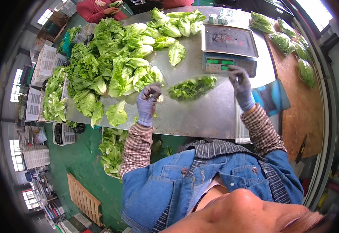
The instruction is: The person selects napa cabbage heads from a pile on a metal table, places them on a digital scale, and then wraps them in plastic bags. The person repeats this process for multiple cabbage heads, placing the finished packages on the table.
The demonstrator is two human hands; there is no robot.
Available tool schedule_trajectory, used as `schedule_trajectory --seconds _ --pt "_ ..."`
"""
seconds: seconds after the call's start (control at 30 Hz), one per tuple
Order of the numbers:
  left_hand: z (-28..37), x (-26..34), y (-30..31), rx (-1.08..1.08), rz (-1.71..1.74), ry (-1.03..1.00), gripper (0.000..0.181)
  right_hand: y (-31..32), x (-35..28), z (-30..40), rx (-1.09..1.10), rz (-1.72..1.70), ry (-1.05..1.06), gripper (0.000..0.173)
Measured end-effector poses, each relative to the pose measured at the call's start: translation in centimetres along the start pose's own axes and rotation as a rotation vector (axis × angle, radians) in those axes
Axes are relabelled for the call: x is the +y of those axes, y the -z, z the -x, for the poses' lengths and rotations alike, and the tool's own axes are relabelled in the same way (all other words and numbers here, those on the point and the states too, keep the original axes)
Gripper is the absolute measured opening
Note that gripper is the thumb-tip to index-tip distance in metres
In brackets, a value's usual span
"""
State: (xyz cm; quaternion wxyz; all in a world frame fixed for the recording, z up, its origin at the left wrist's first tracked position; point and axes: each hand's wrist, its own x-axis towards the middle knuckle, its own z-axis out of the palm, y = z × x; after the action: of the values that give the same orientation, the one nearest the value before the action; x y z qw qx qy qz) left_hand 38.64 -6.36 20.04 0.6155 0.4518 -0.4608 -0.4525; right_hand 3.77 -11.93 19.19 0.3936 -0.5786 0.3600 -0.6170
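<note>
A clear plastic bag of leafy greens (192, 88) is stretched above the steel table (198, 122), slightly blurred. My left hand (149, 100), in a purple-grey glove with a darkened fingertip area, pinches its left end. At the bag's upper right end, my right hand (241, 87), gloved alike, grips the twisted plastic. A large heap of romaine lettuce (105, 61) lies to the left of my left hand. One loose lettuce leaf (116, 113) rests near the table's front edge. Just beyond my right hand stands a digital scale (229, 49) with a lit green display.
Several bagged greens (283, 43) lie on the brown board (303, 116) at right, with a knife (301, 148) nearer me. A blue packet (271, 97) sits beside my right wrist. Across the table is another person (92, 10). A lettuce-filled crate (112, 151) and wooden pallet (83, 199) are at left.
</note>
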Motion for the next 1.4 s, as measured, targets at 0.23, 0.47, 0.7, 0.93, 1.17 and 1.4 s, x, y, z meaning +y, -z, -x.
schedule_trajectory --seconds 0.23,0.47,0.7,0.93,1.17,1.4 --pt "-0.9 -4.9 -2.1 -0.161 0.097 0.410 0.013 0.9 4.4 -2.6 -0.016 0.013 -0.531 0.021" --pt "1.6 -6.2 -0.9 -0.194 0.109 0.578 0.011 4.6 2.5 1.1 0.069 -0.184 -0.792 0.020" --pt "7.1 -16.2 3.6 -0.035 -0.344 0.587 0.016 4.3 11.6 9.6 0.177 -0.122 -1.172 0.023" --pt "7.9 -6.9 -8.2 -0.526 -1.248 -0.555 0.045 5.3 10.1 8.9 0.196 -0.138 -1.250 0.022" --pt "3.5 -11.8 -6.8 -0.678 -1.121 -0.418 0.060 4.4 3.9 3.5 -0.115 0.950 -0.230 0.080" --pt "-2.3 -6.2 -13.7 -0.636 -0.937 -0.669 0.048 2.3 1.9 3.3 -0.597 1.031 -0.266 0.056"
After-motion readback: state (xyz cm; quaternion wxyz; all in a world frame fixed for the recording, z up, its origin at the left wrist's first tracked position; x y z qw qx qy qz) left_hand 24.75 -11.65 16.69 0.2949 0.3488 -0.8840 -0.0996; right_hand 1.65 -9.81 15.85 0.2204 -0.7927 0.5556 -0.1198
